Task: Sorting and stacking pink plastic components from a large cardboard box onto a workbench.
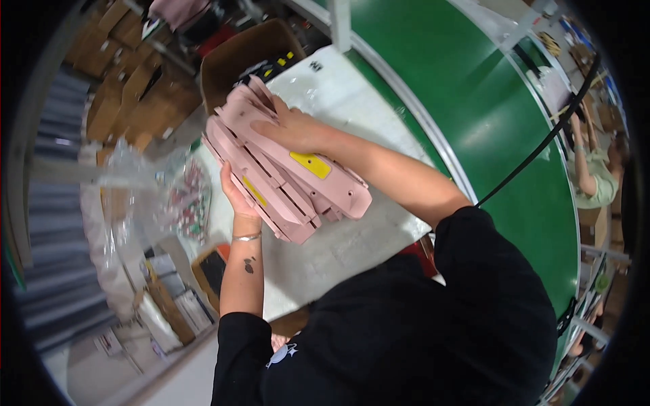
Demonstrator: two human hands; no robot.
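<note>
Several long pink moulded plastic housings (254, 172) are bunched side by side above the white worktable. They lie slanted, from upper left to lower right, with slots and small holes along them. One carries a yellow patch (310, 165), and a narrower yellow strip sits on the left one. My left hand (233, 191) holds the bunch from its left side, its fingers mostly hidden behind the plastic. My right hand (288, 128) is closed over the upper end of the right-hand housing, thumb on its face. What the far ends rest on is hidden.
Beyond the white worktable (352, 101) stands a cardboard box (247, 51) holding black and yellow items. A green conveyor belt (433, 61) curves along the right. Clear plastic bags (186, 203) with small parts lie at left. Another person (596, 172) is at far right.
</note>
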